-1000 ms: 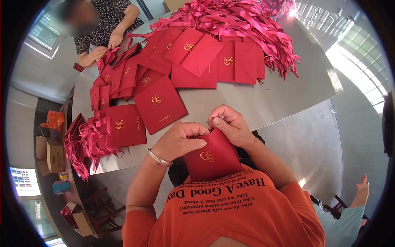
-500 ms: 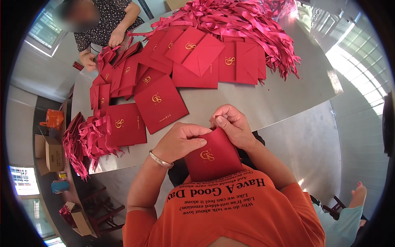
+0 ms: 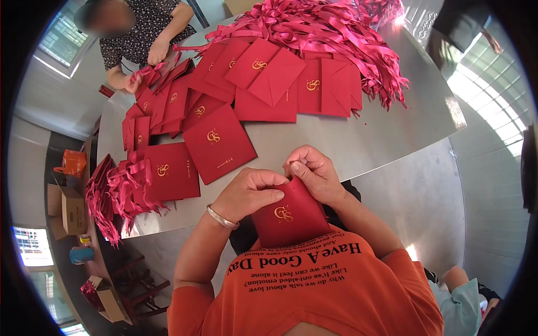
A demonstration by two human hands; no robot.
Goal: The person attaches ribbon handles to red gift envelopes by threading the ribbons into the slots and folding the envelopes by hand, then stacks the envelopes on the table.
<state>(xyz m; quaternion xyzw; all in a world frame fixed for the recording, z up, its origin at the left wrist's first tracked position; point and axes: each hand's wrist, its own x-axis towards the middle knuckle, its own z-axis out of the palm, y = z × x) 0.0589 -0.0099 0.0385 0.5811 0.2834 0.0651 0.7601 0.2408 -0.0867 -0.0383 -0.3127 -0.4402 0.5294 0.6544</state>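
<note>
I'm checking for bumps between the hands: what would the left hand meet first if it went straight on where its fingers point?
Beyond the red bag it grips, the left hand would probably meet the right hand first, though exact depth is unclear.

My left hand point(image 3: 245, 193) grips a red bag point(image 3: 291, 218) by its upper edge, a silver bracelet point(image 3: 223, 217) on the wrist, as my right hand point(image 3: 318, 175) pinches its fingertips together at the bag's top; anything between them is too small to make out. On the metal bench point(image 3: 342, 143) before me, other bags point(image 3: 218, 147) with gold lettering overlap near heaped pink ribbons point(image 3: 319, 31). At the far left, a person in a dark patterned top point(image 3: 143, 35) sits among them.
</note>
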